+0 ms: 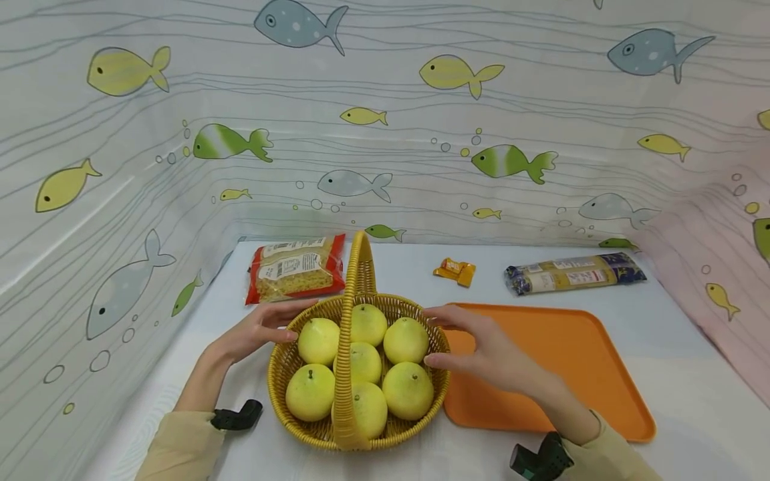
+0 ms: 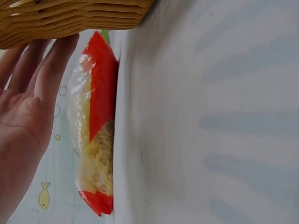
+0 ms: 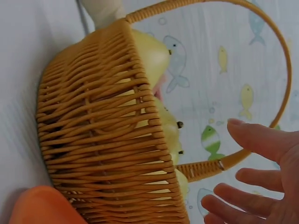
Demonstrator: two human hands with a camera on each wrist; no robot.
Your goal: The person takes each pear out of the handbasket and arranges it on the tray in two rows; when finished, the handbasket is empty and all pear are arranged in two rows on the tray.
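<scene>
A wicker basket point(image 1: 278, 407) with a tall arched handle point(image 1: 343, 381) stands on the table, holding several round yellow pears point(image 1: 406, 391). My left hand point(image 1: 255, 331) is at the basket's far left rim, thumb over the edge beside a pear. In the left wrist view its straight fingers point(image 2: 53, 70) reach up to the woven wall. At the right rim, my right hand point(image 1: 493, 351) is spread, thumb and fingers apart. The right wrist view shows that hand point(image 3: 261, 186) with nothing in it, just off the basket wall point(image 3: 103, 126).
An orange tray point(image 1: 541, 374) lies right of the basket, under my right forearm. Along the back are a red-edged bag of pasta point(image 1: 295, 267), small orange wrapped packets point(image 1: 455, 271) and a long clear packet with dark ends point(image 1: 574, 272). Fish-patterned sheeting point(image 1: 421, 174) walls the table.
</scene>
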